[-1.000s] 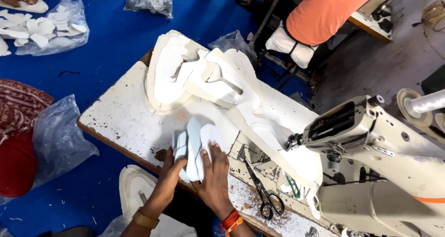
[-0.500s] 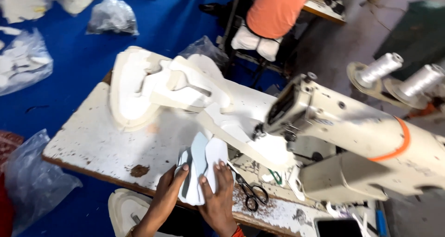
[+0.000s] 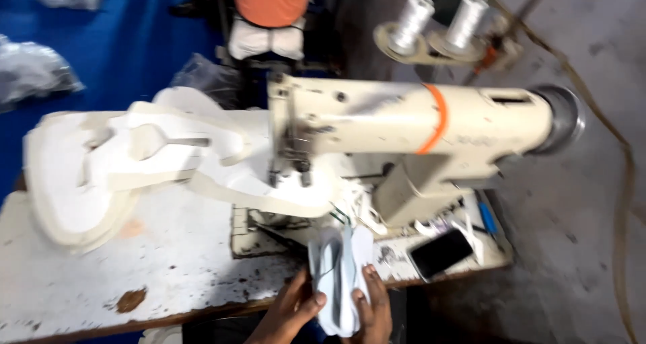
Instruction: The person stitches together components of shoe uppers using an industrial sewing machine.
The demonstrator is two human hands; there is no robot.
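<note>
Both hands [image 3: 333, 307] around white pieces [image 3: 338, 277]

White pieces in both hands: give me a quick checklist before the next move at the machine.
1. Left hand on the white pieces: ok.
2. Right hand on them too: ok.
3. Pieces squared up: cannot tell, blurred.
4. Pieces apart from the needle of the sewing machine: ok, they are at the table's near edge.
5. Phone out of the way: ok, it lies right of the hands.
6. Thread from the spools run through: cannot tell.
</note>
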